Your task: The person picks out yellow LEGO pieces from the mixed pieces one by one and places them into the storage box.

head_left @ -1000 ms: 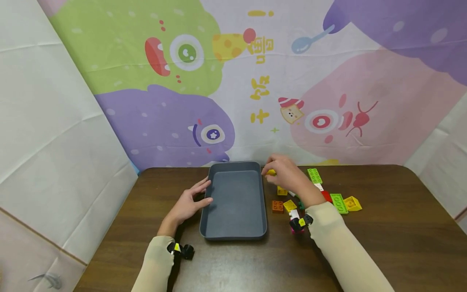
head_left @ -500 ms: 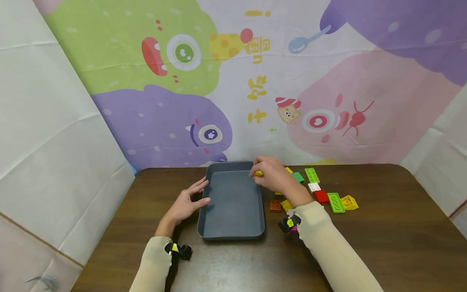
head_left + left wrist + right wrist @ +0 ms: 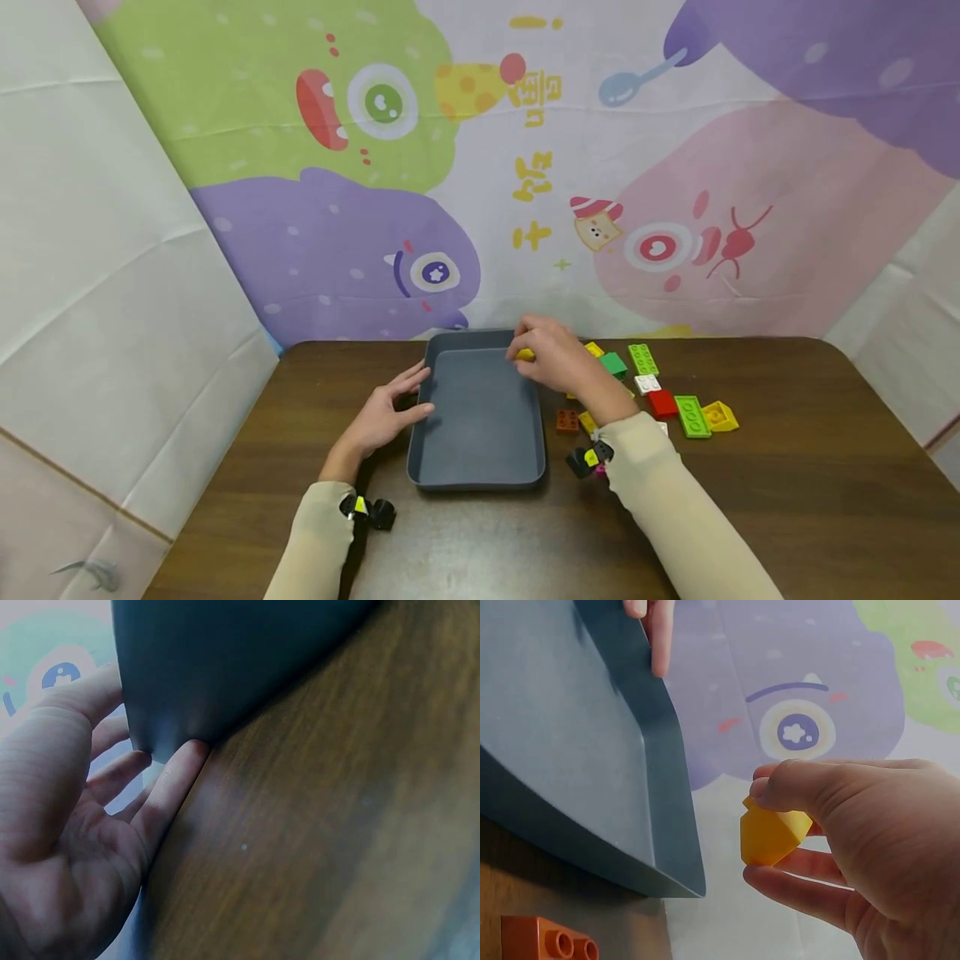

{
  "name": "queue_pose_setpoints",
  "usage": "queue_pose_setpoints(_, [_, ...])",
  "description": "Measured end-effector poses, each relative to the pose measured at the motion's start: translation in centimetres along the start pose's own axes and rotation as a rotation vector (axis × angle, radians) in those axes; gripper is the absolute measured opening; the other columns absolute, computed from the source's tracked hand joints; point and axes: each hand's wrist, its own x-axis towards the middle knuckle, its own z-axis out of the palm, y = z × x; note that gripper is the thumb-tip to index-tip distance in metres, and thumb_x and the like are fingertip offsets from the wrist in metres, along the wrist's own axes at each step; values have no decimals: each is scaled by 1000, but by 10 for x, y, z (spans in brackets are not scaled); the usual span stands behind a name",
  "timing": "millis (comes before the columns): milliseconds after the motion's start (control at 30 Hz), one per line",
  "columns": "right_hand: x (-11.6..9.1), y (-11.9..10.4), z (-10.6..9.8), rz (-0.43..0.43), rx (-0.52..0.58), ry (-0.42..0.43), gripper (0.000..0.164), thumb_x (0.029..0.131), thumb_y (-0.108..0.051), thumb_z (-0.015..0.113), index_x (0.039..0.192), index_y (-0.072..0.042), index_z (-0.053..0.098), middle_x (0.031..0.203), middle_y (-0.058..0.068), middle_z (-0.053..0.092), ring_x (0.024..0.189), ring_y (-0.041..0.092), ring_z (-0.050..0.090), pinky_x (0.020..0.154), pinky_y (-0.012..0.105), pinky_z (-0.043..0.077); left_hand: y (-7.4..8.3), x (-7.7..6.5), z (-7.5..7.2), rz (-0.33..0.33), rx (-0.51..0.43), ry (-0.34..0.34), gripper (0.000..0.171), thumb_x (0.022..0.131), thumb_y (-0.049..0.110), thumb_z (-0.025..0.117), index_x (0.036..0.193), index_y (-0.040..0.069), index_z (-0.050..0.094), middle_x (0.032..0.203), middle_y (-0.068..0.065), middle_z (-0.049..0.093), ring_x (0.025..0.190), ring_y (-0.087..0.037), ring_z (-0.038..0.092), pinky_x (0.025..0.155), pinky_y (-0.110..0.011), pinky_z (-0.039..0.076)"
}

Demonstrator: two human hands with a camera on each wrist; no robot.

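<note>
The left sleeve (image 3: 306,546) and the right sleeve (image 3: 686,508) are plain pale cream, long and soft-looking, with slightly wavy hems. A black left wrist device (image 3: 383,514) sits near the left hem, a chunky block on its right side, marked with a bright yellow patch (image 3: 361,506). Its black right counterpart (image 3: 579,463), with a yellow-green marking (image 3: 591,457), has its block toward the left.

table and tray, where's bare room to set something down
Inside the tray, bare toward its near end. On the table, bare between the sleeves in front of the tray, and right of the outermost yellow brick. Crowded: the tray's far right corner, by the right hand, and right of the tray, among loose bricks.
</note>
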Motion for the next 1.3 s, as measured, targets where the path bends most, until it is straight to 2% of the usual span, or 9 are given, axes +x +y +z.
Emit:
queue_pose_setpoints(300, [14, -3, 0, -21, 41, -12, 10, 102, -11, 83, 109, -11, 90, 118, 8, 73, 106, 29, 70, 94, 45, 62, 2, -1, -1, -3, 6, 4, 70, 108, 14, 77, 170, 2, 47, 187, -18, 32, 158, -54, 50, 131, -73, 38])
queue_pose_setpoints(900, [35, -8, -8, 27, 110, -25, 12, 103, -10, 83, 112, -7, 90, 122, 10, 72, 110, 30, 68, 98, 45, 62, 6, -3, -3, -6, 11, 6, 70, 108, 13, 77, 170, 2, 48, 186, -18, 33, 156, -54, 52, 130, -72, 40])
queue_pose_setpoints(1100, [44, -8, -11, 53, 128, -36, 13, 102, -9, 82, 112, -7, 89, 124, 11, 72, 111, 31, 66, 99, 44, 62, 7, -2, -3, 11, 8, 1, 72, 107, 20, 79, 169, 2, 48, 186, -19, 33, 155, -55, 52, 129, -72, 41])
queue_pose_setpoints(1200, [46, -7, -14, 55, 135, -39, 13, 102, -8, 82, 112, -7, 89, 124, 12, 72, 111, 32, 66, 100, 45, 62, 5, -1, -3, 12, 26, 5, 74, 106, 27, 80, 169, 2, 49, 185, -18, 35, 153, -54, 54, 127, -68, 45])
queue_pose_setpoints(1300, [48, -6, -13, 57, 134, -46, 12, 102, -9, 82, 112, -7, 90, 124, 13, 73, 112, 32, 67, 102, 46, 61, 4, 0, -2, 6, 19, -2, 74, 107, 27, 80, 169, 2, 48, 185, -18, 34, 154, -53, 53, 128, -66, 44])
